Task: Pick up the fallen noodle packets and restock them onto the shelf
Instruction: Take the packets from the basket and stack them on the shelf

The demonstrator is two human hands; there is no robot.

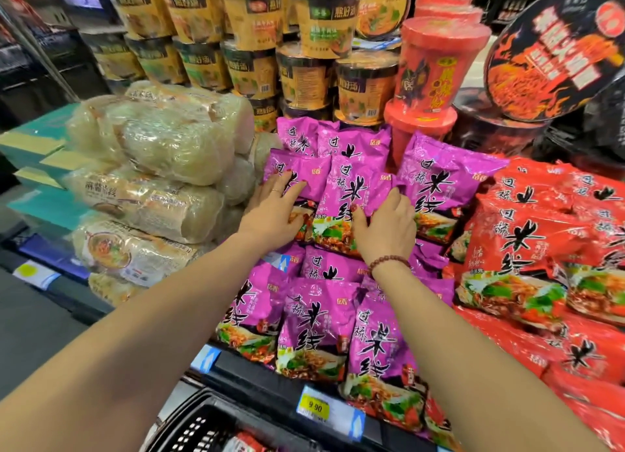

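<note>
Purple noodle packets fill the middle of the shelf in stacked rows. My left hand (273, 211) lies flat with fingers spread on the upper-left purple packet (297, 174). My right hand (385, 225) presses on the middle upright purple packet (348, 194), thumb on its front and fingers curled round its right edge. Both hands rest on these packets at the back row. More purple packets (318, 326) lie in the front row below my forearms. I cannot tell whether either hand grips or only pushes.
Red noodle packets (527, 248) pile at the right. Clear bags of white vermicelli (159, 167) stack at the left. Cup noodles (304, 69) and red tubs (436, 62) stand behind. A shelf edge with a 9.90 price tag (314, 408) and a black basket (203, 431) sit below.
</note>
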